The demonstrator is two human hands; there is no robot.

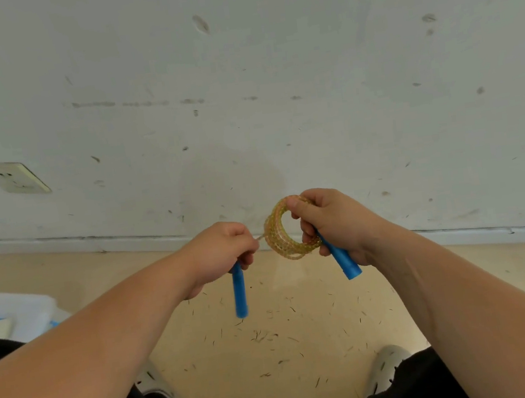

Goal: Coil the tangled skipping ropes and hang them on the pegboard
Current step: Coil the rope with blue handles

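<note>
At nine o'clock of the view a wall socket [14,178] sits tilted on the scuffed white wall [271,65]. Below it, towards eight o'clock, the corner of a pale bin with blue edging [14,315] stands on the floor [289,344], which is tan and strewn with small dark bits.

The left hand [224,251] is just left of the view's centre, held in the air above the floor. Its fingers [247,262] are clenched round the top of a blue handle [239,291], which hangs down towards six o'clock. From this fist a short stretch of rope runs towards three o'clock to the skipping rope coil [286,229], a tight stack of yellow and pink beaded loops held upright between the two hands, with its opening facing the camera.

The right hand [340,222] is at three o'clock of the coil. Its thumb presses on the coil's top at about one o'clock of the ring, and its fingers grasp the loops from behind. The second blue handle [341,258] lies across this palm, its free end pointing towards five o'clock.

At the bottom, two pale shoes [388,368] show beside dark trouser legs at seven and five o'clock.
</note>
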